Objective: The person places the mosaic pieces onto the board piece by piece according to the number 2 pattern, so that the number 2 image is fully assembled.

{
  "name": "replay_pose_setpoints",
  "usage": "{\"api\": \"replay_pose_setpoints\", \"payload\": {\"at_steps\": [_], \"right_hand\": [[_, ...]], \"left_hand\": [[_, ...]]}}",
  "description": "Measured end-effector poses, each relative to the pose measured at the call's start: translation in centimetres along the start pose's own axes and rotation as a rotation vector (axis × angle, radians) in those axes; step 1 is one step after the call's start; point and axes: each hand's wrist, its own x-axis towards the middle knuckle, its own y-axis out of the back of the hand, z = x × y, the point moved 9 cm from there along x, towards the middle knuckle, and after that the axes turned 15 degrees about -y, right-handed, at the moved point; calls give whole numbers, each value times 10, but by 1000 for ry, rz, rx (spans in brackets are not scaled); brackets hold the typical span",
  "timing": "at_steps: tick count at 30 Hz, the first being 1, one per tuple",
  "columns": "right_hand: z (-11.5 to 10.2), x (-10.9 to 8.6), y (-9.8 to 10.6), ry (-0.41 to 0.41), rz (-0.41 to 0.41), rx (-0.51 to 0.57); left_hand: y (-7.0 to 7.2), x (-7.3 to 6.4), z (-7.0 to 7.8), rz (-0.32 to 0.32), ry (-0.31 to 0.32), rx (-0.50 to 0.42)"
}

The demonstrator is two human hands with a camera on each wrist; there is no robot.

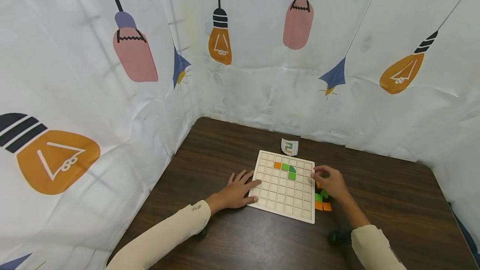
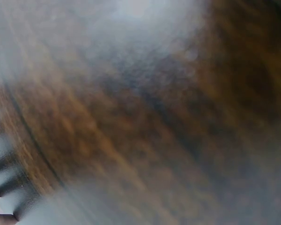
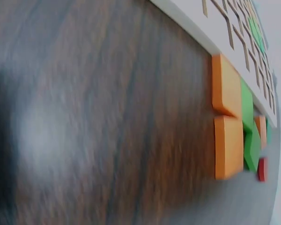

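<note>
In the head view a pale square board (image 1: pixel 281 199) with a grid of cells lies on the dark table. Its upper cells hold an orange square tile (image 1: pixel 277 165), a green square tile (image 1: pixel 285 167), a dark green rounded tile (image 1: pixel 292 169) and another green square tile (image 1: pixel 291 176). My left hand (image 1: pixel 236 191) rests on the board's left edge, fingers spread. Over the right edge is my right hand (image 1: pixel 331 182), its fingers bent; whether they pinch a tile is hidden. Loose orange tiles (image 3: pixel 228 145) and green tiles (image 3: pixel 253 145) lie beside the board below that hand.
A small paper card (image 1: pixel 290 147) with a coloured grid pattern stands just behind the board. A red piece (image 3: pixel 262 169) lies past the loose tiles. White cloth (image 1: pixel 255 91) printed with lamps hangs along the table's back and left sides.
</note>
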Motion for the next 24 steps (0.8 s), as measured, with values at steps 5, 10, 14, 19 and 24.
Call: {"api": "replay_pose_setpoints", "payload": {"at_steps": [5,10,14,19,24], "right_hand": [[10,2,15,0,34,-27],[19,4,21,-32,46,-63],[23,7,19,-65,55,-115],[23,10,14,-49,58,-184],[23,12,9,-39,41,-257]], "left_hand": [[-1,0,-1,0,0,4],[-2,0,-2,1,1,6],[-2,0,-3,4,1,6],[-3,1,-4,-1,2,11],[-6,1,-5,-21,10,26]]}}
